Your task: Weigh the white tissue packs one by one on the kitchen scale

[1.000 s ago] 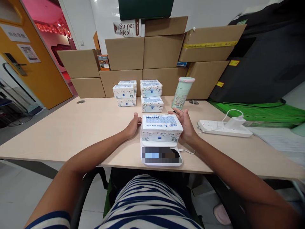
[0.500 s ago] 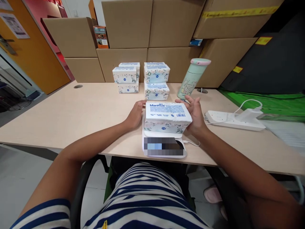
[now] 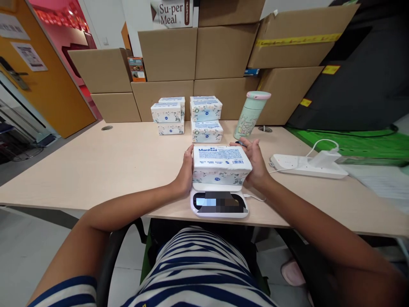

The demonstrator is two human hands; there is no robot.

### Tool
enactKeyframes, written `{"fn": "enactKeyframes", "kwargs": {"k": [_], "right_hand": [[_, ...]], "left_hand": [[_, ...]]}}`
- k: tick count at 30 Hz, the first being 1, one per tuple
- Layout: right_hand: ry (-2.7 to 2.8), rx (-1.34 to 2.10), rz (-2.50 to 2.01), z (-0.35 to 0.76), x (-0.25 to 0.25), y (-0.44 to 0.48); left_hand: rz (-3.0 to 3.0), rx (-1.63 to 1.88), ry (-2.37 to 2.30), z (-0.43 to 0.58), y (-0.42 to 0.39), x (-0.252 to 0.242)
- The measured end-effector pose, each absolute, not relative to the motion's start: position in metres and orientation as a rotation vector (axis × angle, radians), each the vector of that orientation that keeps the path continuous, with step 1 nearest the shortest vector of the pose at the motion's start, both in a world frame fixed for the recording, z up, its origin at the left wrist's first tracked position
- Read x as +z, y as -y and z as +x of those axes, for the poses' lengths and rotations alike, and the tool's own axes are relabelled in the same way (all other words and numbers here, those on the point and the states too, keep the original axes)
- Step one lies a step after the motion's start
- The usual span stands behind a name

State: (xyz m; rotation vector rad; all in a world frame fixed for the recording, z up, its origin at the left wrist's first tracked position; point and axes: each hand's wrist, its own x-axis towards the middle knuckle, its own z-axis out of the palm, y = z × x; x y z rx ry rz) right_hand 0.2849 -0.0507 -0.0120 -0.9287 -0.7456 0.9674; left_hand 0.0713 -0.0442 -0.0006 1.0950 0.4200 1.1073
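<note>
A pale wooden desk [image 3: 143, 157] runs back to a wall of brown cardboard boxes [image 3: 166, 100], with a small orange-and-blue printed box [image 3: 137, 70] wedged among them on the left. In front of the boxes stand two piles of white, flower-printed, plastic-wrapped tissue packs, a left pile [image 3: 166, 114] and a right pile [image 3: 207, 111], with a narrow gap between them. The right pile sits directly beyond the working spot. A mint-green cylindrical bottle with a pink-rimmed lid [image 3: 252, 114] stands just past the right hand [image 3: 255, 166], close to its fingertips. Further right lies a white plastic power strip [image 3: 306, 165] with a plug in it, and a thin white cable [image 3: 254, 197] leaves the scale toward the right forearm.

Near the front edge, a white flower-printed tissue pack marked "Manhua" [image 3: 220, 166] lies lengthwise across a white plastic scale with a dark display [image 3: 204, 188], between both hands. The left hand [image 3: 185, 175] lies along the pack's left end, fingers nearly straight and close together, seemingly touching it. The right hand is spread at the other end, palm side against the pack, with some fingers reaching behind its far edge. How firmly either presses, I cannot tell.
</note>
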Motion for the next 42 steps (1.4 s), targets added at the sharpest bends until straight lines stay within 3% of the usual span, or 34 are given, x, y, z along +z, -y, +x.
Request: {"fn": "enactKeyframes", "kwargs": {"k": [13, 19, 33, 42], "right_hand": [[0.609, 1.137, -0.903, 0.276, -0.013, 0.051], [0.654, 1.258, -0.85, 0.269, -0.005, 0.057], [0.552, 1.201, -0.905, 0.273, -0.01, 0.04], [0.721, 1.261, -0.939, 0.274, -0.012, 0.041]], "left_hand": [[1.013, 1.14, -0.706, 0.073, 0.018, 0.001], [0.962, 1.023, -0.473, 0.081, 0.02, 0.007], [0.924, 1.106, -0.667, 0.077, 0.001, -0.006], [0.908, 0.875, -0.542, 0.08, 0.012, 0.003]]}}
